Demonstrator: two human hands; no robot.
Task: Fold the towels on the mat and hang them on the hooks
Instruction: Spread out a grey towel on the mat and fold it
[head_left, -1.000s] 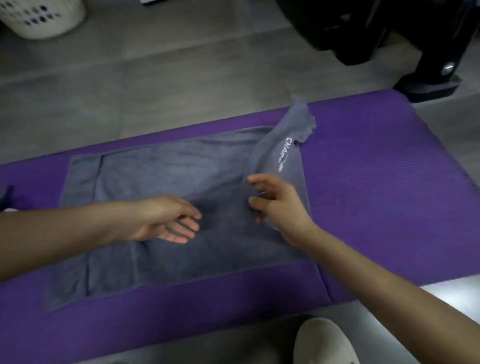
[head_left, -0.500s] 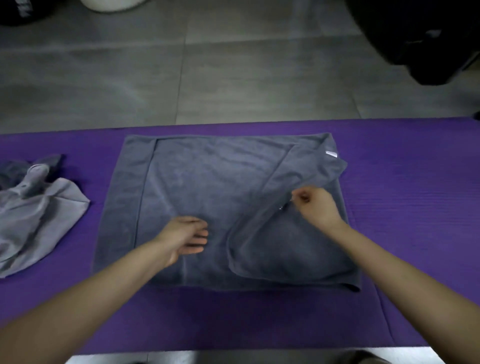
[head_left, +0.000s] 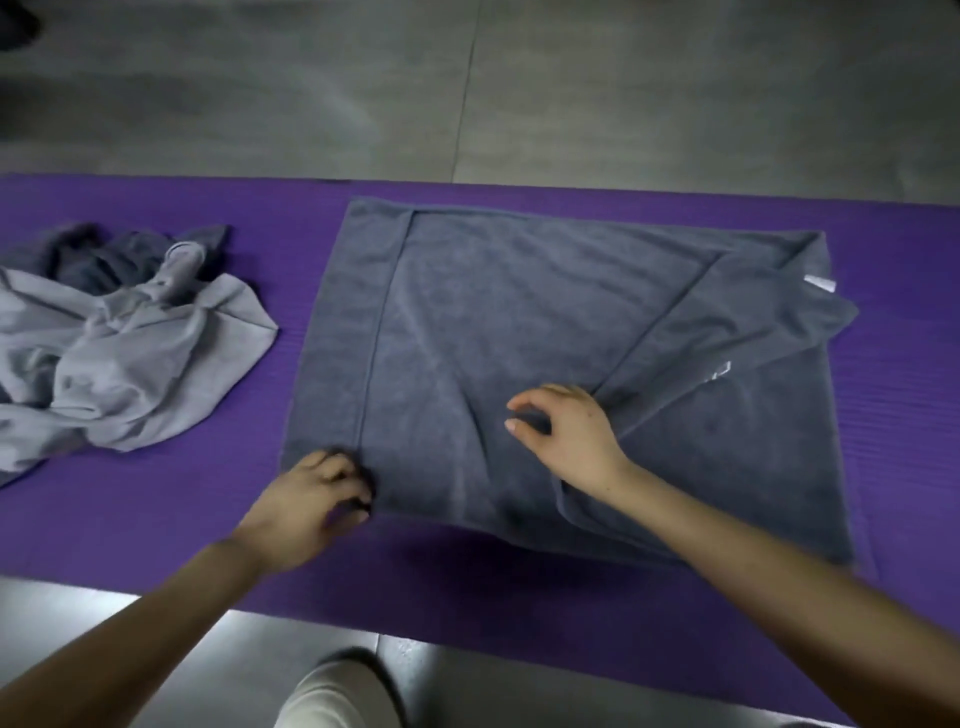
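Floor (head_left: 623, 93): grey, with one seam running near to far. It shows beyond the mat and again along the near edge.

Mat (head_left: 156, 545): purple and ribbed, lying flat across the whole width of the view.

Towel (head_left: 493, 312): dark grey, spread flat on the mat right of centre. A hem band runs down its left side. Its far-right corner is folded over into a slanting flap (head_left: 727, 322) that lies across the right part of the towel and reaches the right hand. The flap's outer point overhangs the towel's right edge onto the mat.

Second towel (head_left: 130, 353): lighter grey, crumpled in a heap on the left of the mat, well apart from the spread towel. Darker cloth sits bunched at its far side.

Knee (head_left: 332, 696): in pale trousers, at the near edge over the floor.

Right hand (head_left: 566, 436): rests on the towel's middle, at the flap's near end. Thumb and forefinger are curved and apart with nothing between them. The other fingers are hidden, so whether it holds the flap cannot be told.

Left hand (head_left: 306, 499): at the towel's near-left corner, fingers curled round the near edge beside the hem band - this part is blurred.

Label (head_left: 820, 283): small and white, on the flap near the far-right corner.
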